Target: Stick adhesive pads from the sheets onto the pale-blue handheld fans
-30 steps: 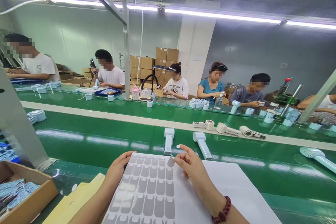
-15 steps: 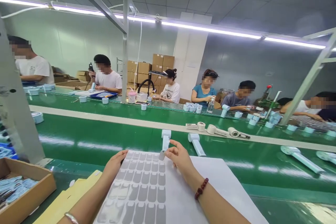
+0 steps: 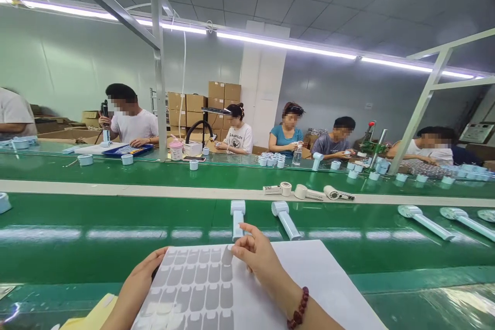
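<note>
At the near edge, yellow paper [image 3: 95,314] pokes out at lower left beside the wearer's left forearm, while a dark red bead bracelet [image 3: 298,309] circles the right wrist. Between the forearms lies the label sheet [image 3: 193,281], printed with rows of gray round-cornered labels, and plain white paper [image 3: 320,281] spreads out to its right. The left hand [image 3: 142,273] grasps the sheet by its upper left edge, fingers partly hidden beneath. The right hand [image 3: 258,255] pinches a single gray label [image 3: 227,256] at the sheet's upper right corner, its index finger stretched forward (it overlaps a fan handle in this view, though whether it touches cannot be told). That handle belongs to a light-blue handheld fan body [image 3: 237,211], lying on the green conveyor belt [image 3: 116,219] just past the sheet; a second light-blue fan body [image 3: 286,220] lies slantwise to its right, and more pieces of that color rest farther along at right. Behind these, three white handheld fans [image 3: 308,193] lie in a row on a pale strip [image 3: 116,189]. Across the belt, light-blue round housings [image 3: 270,160] cluster near a clear bottle [image 3: 297,157], with a pink cup [image 3: 176,149] and a blue tray [image 3: 127,151] farther left. Several co-workers sit along that side, and stacked cardboard boxes [image 3: 195,103] stand behind them.
</note>
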A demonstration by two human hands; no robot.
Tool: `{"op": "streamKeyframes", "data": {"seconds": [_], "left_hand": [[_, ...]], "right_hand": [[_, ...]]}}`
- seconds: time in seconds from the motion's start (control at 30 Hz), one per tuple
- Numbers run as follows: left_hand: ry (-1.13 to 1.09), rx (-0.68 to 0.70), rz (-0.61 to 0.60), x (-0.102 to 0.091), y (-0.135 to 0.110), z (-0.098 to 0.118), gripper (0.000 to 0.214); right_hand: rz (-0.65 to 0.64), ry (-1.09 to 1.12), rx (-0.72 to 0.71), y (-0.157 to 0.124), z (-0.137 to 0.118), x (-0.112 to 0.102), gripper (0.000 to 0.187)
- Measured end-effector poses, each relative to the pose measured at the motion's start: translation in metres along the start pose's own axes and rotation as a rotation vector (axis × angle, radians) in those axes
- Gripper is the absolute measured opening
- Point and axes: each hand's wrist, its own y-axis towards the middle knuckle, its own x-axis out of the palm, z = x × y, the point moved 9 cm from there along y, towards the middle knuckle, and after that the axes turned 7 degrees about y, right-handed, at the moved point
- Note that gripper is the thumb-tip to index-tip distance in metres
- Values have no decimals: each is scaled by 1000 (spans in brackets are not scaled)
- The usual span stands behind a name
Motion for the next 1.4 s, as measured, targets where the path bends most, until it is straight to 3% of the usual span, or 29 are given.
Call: {"op": "streamKeyframes", "data": {"seconds": [0.4, 0.67, 0.93, 1.4], "left_hand": [[-92, -108, -37, 8, 13, -21, 33], [-200, -151, -169, 14, 14, -33, 28], [-249, -78, -149, 19, 14, -37, 43], [-257, -56, -150, 16, 10, -35, 45]], "right_hand": [[12, 4, 8, 3, 10, -5, 74], [12, 9, 15, 1, 17, -9, 72], [-8, -32, 36, 4, 24, -13, 84], [36, -52, 12, -7, 20, -8, 76]]}}
